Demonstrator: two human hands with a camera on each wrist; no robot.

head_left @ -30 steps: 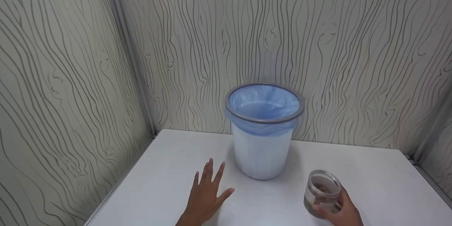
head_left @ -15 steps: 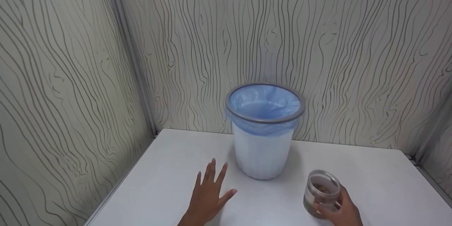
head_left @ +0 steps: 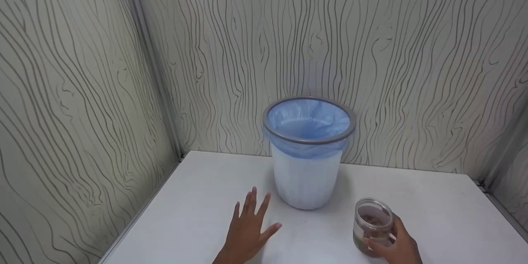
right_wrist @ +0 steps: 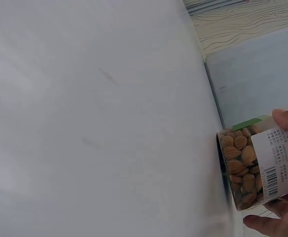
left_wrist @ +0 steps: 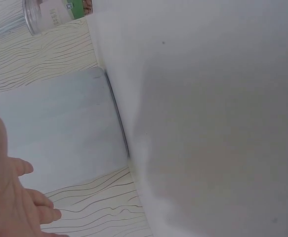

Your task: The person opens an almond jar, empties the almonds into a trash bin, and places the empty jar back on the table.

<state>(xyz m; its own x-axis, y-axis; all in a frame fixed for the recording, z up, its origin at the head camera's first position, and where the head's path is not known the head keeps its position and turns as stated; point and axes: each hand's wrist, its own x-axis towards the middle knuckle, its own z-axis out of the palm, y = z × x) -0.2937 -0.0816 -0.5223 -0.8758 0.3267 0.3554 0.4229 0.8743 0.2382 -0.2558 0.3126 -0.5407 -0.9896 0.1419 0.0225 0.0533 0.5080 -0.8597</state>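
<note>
My right hand (head_left: 399,242) grips a clear plastic jar of almonds (head_left: 373,229) with thumb and fingers on either side, at the front right of the table. Its mouth is uncovered, and nuts fill the lower part. In the right wrist view the almond jar (right_wrist: 247,168) shows a white barcode label and a green strip; its base is at the tabletop. My left hand (head_left: 247,231) is spread palm down, fingers straight, holding nothing, left of the jar. The left wrist view catches part of that hand (left_wrist: 8,187), and the jar (left_wrist: 57,14) at the top.
Behind both hands stands a white bin (head_left: 307,181) with a grey rim and a blue bag lining it. The white table (head_left: 198,198) ends at wood-grain-patterned walls (head_left: 231,49) at the back and sides.
My left hand has drifted a little to the right and towards me. The right hand and the jar have shifted slightly left. The bin stays in place.
</note>
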